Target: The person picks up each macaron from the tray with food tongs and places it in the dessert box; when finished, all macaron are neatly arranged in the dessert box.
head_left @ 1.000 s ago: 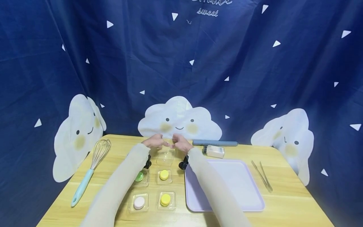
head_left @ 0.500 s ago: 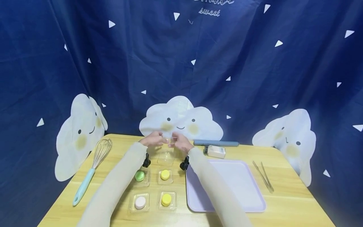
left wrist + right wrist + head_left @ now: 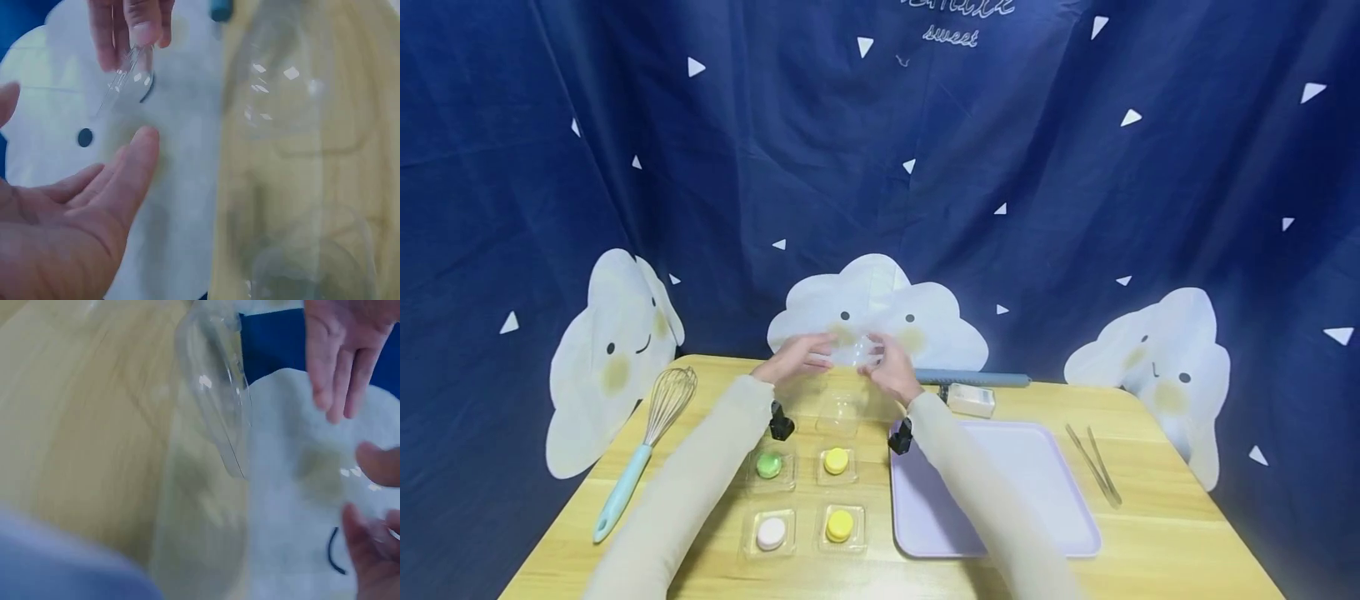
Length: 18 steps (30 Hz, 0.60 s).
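Four clear boxes stand on the table [image 3: 1157, 542] in two rows, left of the tray, each holding a single disc: in the far row, the left box [image 3: 788, 483] has a green disc [image 3: 769, 465] and the right box [image 3: 852, 477] a yellow disc [image 3: 836, 461]; in the near row, the left box holds a pale pink disc [image 3: 771, 533] and the right one another yellow disc [image 3: 839, 526]. Beyond the far row sits a further clear box [image 3: 838, 419]. A jar [image 3: 972, 401] with pale contents lies on its side right of the hands, its dark cap to the left, just near of a grey-blue bar [image 3: 977, 378]. The lilac tray [image 3: 1052, 475] lies near of the jar. A clear piece [image 3: 130, 78] is up off the table, over its far edge, against the cloud on the cloth; the left wrist view shows its thin edge at a slant, running from the right hand [image 3: 891, 367] leftward and up. The right hand's grip pinches that piece between thumb and fingers, so its held end is at the fingertips. The left hand [image 3: 795, 357] hangs to the left, its grip spread, fingers nearly straight, near the piece yet apart from it.
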Each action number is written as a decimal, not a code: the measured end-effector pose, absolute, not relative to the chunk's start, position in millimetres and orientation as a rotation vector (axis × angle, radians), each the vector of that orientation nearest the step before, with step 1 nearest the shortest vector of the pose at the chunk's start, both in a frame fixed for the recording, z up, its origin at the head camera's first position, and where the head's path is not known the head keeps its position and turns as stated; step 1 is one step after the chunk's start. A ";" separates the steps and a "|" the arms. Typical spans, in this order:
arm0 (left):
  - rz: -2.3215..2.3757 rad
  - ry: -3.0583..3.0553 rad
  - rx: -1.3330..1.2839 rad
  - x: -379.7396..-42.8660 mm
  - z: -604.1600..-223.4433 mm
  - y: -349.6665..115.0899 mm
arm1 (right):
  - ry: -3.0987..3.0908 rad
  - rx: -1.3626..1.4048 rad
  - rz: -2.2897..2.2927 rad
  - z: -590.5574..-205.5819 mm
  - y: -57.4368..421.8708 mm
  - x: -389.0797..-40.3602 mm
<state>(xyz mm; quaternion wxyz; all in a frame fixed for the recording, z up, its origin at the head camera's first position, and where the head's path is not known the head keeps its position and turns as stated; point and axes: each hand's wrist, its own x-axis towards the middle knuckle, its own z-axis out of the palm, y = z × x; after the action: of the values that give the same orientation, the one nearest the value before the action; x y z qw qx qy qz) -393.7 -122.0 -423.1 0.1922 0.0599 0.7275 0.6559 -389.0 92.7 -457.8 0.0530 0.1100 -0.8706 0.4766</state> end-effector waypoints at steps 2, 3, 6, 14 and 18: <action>1.868 2.010 0.145 -391.1 -418.2 -126.6 | -2.576 0.416 1.255 -451.8 97.1 -386.0; 1.884 1.976 0.130 -390.0 -415.5 -128.8 | -2.525 0.488 1.138 -449.4 99.8 -385.0; 1.898 1.846 0.118 -385.1 -405.7 -135.6 | -2.342 0.707 0.761 -441.9 106.1 -380.7; 1.839 1.572 0.262 -376.1 -389.4 -151.5 | -1.884 1.132 0.139 -430.1 105.3 -360.8; 1.793 1.593 0.312 -371.6 -391.3 -156.2 | -1.757 1.186 0.047 -430.0 101.5 -353.8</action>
<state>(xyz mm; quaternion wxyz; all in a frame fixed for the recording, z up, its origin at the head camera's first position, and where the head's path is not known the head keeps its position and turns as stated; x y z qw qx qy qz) -371.6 -156.2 -391.3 0.3536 0.1206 0.6160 0.6936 -353.8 101.5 -430.0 0.4888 0.4880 -0.7229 0.0195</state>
